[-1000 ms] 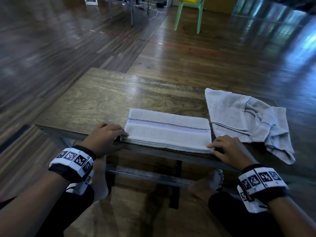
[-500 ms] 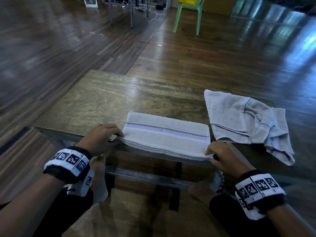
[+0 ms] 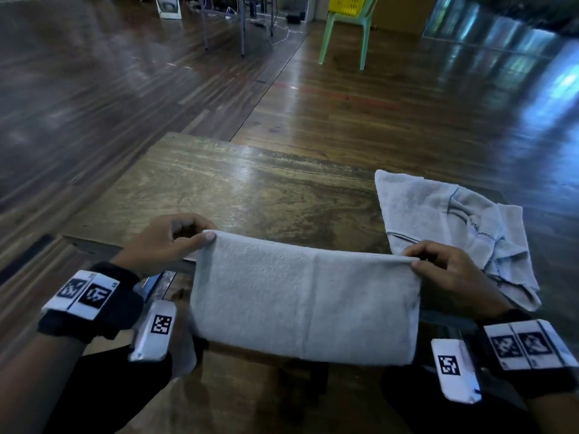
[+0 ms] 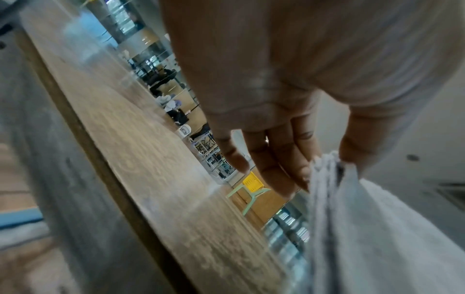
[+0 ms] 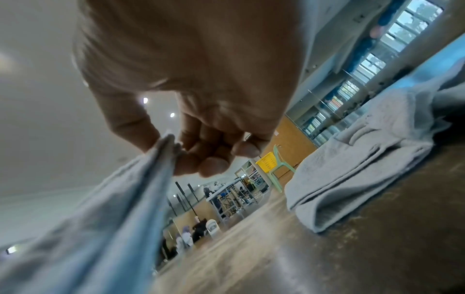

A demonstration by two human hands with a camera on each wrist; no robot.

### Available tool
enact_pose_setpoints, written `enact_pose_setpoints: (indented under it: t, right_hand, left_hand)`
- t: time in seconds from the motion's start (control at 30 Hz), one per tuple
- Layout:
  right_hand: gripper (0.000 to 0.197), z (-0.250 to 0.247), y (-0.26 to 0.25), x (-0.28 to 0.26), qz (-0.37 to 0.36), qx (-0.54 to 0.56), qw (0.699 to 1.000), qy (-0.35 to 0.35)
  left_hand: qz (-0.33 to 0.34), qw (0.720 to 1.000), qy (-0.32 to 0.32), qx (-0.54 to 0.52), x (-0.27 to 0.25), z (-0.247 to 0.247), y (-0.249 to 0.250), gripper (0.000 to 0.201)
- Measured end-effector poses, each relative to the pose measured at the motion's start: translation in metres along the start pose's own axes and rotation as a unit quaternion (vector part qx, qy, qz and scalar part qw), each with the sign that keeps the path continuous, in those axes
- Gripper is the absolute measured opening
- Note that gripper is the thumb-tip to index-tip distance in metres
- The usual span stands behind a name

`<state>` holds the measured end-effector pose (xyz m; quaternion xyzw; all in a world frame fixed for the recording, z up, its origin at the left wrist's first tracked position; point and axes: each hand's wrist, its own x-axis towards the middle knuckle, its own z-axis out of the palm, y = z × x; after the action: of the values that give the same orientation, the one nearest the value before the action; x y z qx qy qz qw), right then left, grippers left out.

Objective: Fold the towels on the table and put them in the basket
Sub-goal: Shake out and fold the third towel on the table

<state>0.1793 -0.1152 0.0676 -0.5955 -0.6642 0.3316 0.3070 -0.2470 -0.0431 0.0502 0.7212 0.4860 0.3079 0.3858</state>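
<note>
A folded white towel [image 3: 307, 296] hangs in the air in front of the near edge of the wooden table [image 3: 250, 189]. My left hand [image 3: 175, 242] pinches its upper left corner between thumb and fingers, and my right hand [image 3: 445, 270] pinches the upper right corner. In the left wrist view the towel's layered edge [image 4: 327, 179] sits between thumb and fingertips. The right wrist view shows the same pinch on the towel [image 5: 141, 179]. A second, crumpled white towel [image 3: 454, 220] lies on the table's right side. A yellow basket [image 3: 351, 4] stands on a green chair far back.
The green plastic chair [image 3: 344, 36] stands on the wooden floor well beyond the table. Metal table legs and cables [image 3: 241, 23] are at the far back. My legs and bare feet are below the table's near edge, partly hidden by the towel.
Both hands have lifted the folded towel off the table's near edge; it now hangs from its top corners with the plain side facing me. The crumpled towel has not moved.
</note>
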Motion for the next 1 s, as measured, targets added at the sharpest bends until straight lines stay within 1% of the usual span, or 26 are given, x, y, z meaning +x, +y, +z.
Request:
enact_pose_setpoints:
  t: [0.13,0.2,0.3,0.43,0.5,0.57,0.63,0.7,0.73,0.77,0.8,0.87,0.93,1.0]
  right_hand:
    - [0.010,0.009,0.020,0.023,0.039,-0.100,0.994,-0.014]
    - [0.009,0.014,0.030,0.036,0.050,-0.128,0.991,-0.006]
    - [0.011,0.020,0.043,0.053,0.059,-0.140,0.988,0.018]
    - [0.013,0.022,0.055,0.068,0.087,-0.137,0.986,0.033]
    - [0.013,0.023,0.059,0.072,0.093,-0.154,0.983,0.045]
    - [0.015,0.025,0.061,0.076,0.106,-0.181,0.976,0.050]
    - [0.018,0.026,0.058,0.079,0.115,-0.259,0.958,0.051]
    - [0.024,0.028,0.047,0.080,0.102,-0.354,0.928,0.057]
    - [0.027,0.030,0.040,0.079,0.081,-0.377,0.920,0.066]
    - [0.029,0.035,0.031,0.076,0.055,-0.380,0.921,0.074]
    - [0.030,0.043,0.022,0.072,0.025,-0.369,0.926,0.078]
    - [0.032,0.064,0.008,0.062,-0.025,-0.331,0.942,0.059]
    - [0.037,0.086,0.003,0.055,-0.036,-0.321,0.946,0.013]
    - [0.043,0.104,0.006,0.051,-0.011,-0.339,0.940,-0.032]
  left_hand:
    - [-0.052,0.997,-0.020,0.062,0.021,0.007,-0.021,0.006]
    - [-0.046,0.993,-0.017,0.104,0.033,0.014,-0.030,0.007]
    - [-0.030,0.988,0.006,0.152,0.049,0.026,-0.036,0.005]
    - [-0.064,0.984,0.050,0.159,0.070,0.040,-0.041,0.013]
    - [-0.088,0.976,0.051,0.195,0.079,0.047,-0.043,0.018]
    - [-0.108,0.965,0.053,0.235,0.084,0.054,-0.045,0.018]
    - [-0.100,0.964,0.072,0.237,0.087,0.059,-0.042,0.019]
    - [-0.056,0.963,0.107,0.241,0.087,0.068,-0.031,0.023]
    - [-0.024,0.962,0.119,0.245,0.086,0.075,-0.022,0.025]
    - [0.008,0.962,0.111,0.251,0.082,0.084,-0.012,0.026]
    - [0.039,0.959,0.085,0.266,0.077,0.096,-0.002,0.028]
    - [0.084,0.949,0.008,0.304,0.065,0.124,0.011,0.034]
    - [0.090,0.936,-0.054,0.335,0.053,0.149,0.009,0.046]
    - [0.090,0.920,-0.077,0.373,0.046,0.165,0.003,0.059]
